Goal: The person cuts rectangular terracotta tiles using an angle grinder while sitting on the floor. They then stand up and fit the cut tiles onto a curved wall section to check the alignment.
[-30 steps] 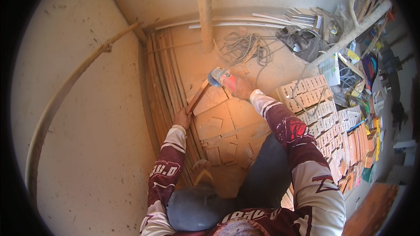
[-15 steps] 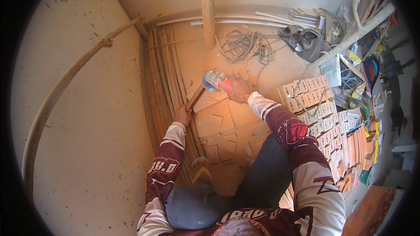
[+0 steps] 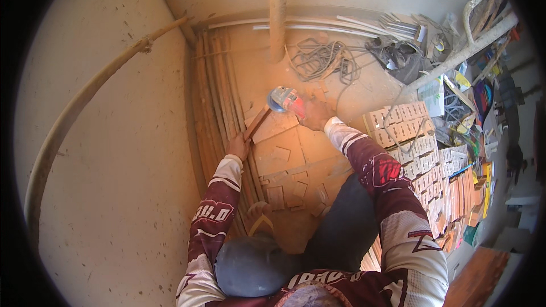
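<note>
My right hand [image 3: 317, 114] is closed round the red body of an angle grinder [image 3: 292, 101], its round disc toward the left. In my left hand [image 3: 238, 146] is one end of a narrow reddish-brown tile strip [image 3: 257, 125], which slants up to the right. The strip's far end meets the grinder's disc, or lies just beside it; I cannot tell which. Beneath them a larger tile piece [image 3: 276, 129] lies on the dusty floor. Several cut tile scraps [image 3: 278, 154] are scattered nearer to my feet.
Long wooden poles [image 3: 213, 91] lie along the left wall. An upright post [image 3: 277, 17] stands ahead, with a tangled cable [image 3: 324, 59] to its right. Stacked perforated bricks [image 3: 398, 122] rise beside my right arm. A bent pole [image 3: 94, 85] leans along the left wall.
The grinder and the strip keep nearly the same places relative to each other. The whole view has shifted slightly, and the dust haze around the floor looks a little thicker.
</note>
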`<state>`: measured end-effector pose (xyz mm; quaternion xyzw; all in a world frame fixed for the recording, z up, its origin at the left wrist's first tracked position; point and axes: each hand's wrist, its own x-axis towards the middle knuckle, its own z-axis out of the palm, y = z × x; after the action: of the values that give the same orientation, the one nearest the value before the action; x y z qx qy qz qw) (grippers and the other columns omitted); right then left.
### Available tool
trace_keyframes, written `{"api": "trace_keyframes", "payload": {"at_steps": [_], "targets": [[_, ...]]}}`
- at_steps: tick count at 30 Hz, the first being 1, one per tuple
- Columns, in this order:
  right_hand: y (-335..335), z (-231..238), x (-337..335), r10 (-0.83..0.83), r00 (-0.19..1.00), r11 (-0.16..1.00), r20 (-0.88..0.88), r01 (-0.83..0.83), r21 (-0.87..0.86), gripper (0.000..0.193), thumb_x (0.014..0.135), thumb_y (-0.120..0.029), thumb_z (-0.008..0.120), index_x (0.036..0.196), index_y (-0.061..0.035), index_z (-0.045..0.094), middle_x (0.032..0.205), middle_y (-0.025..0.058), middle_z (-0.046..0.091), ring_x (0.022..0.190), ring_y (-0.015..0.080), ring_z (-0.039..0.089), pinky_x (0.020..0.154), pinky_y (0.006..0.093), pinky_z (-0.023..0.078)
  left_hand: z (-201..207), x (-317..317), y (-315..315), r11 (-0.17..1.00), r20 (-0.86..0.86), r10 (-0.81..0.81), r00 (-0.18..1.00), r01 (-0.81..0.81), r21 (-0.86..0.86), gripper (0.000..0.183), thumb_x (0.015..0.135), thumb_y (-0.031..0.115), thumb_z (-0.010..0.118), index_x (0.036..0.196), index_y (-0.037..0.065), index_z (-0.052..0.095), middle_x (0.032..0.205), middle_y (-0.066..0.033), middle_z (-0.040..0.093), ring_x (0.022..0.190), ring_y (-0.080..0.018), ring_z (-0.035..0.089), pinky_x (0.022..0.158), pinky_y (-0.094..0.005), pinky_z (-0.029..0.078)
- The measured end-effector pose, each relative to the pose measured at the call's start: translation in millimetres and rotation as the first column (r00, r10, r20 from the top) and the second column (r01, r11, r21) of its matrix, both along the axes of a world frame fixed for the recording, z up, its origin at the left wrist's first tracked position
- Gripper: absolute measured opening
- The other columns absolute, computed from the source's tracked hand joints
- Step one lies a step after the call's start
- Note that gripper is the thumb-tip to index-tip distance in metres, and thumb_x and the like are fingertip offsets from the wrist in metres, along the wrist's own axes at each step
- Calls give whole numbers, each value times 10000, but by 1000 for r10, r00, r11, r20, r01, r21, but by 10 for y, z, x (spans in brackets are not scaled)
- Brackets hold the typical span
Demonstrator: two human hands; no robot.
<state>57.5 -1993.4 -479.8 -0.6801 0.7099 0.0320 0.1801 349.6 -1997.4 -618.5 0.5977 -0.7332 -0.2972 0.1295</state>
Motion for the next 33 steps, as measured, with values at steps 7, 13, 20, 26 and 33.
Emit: {"api": "trace_keyframes", "payload": {"at_steps": [7,13,20,26,33], "targets": [[62,78,106,83,996,996,20,-82,-41,635,748,-274,734,1270,-72,433,1093,214,631,1005,400,625,843,497,498,47,26,-2,999,-7,20,1000,-20,38,269,896,191,605,1014,-49,579,918,-309,644,915,-464,623,796,-496,494],[4,28,94,43,999,999,23,-44,27,679,747,-287,744,1307,-91,414,1148,216,604,1065,389,602,862,501,488,48,-1,-10,1000,-2,15,1000,-15,27,273,893,192,607,1020,-49,582,927,-309,645,923,-460,624,802,-497,494],[43,86,180,93,996,996,14,-93,-17,676,747,-272,735,1312,-93,410,1142,206,605,1063,390,600,868,504,484,76,72,6,999,-4,8,1000,-8,32,275,896,192,600,1014,-56,581,923,-313,644,914,-468,623,801,-501,493],[6,-139,-12,76,997,996,-17,-77,-37,667,754,-284,727,1310,-92,413,1147,200,607,1052,394,605,868,506,483,56,-18,-26,1000,-26,2,1000,-1,29,268,901,184,594,1020,-55,581,919,-317,640,916,-473,621,802,-505,490],[103,158,167,98,995,993,14,-97,-69,589,752,-218,708,1261,-65,455,1103,207,625,1017,371,623,873,469,497,42,53,-11,1000,-8,3,1000,-3,30,294,893,189,618,1031,-69,580,904,-327,634,908,-480,618,781,-496,493]]}}
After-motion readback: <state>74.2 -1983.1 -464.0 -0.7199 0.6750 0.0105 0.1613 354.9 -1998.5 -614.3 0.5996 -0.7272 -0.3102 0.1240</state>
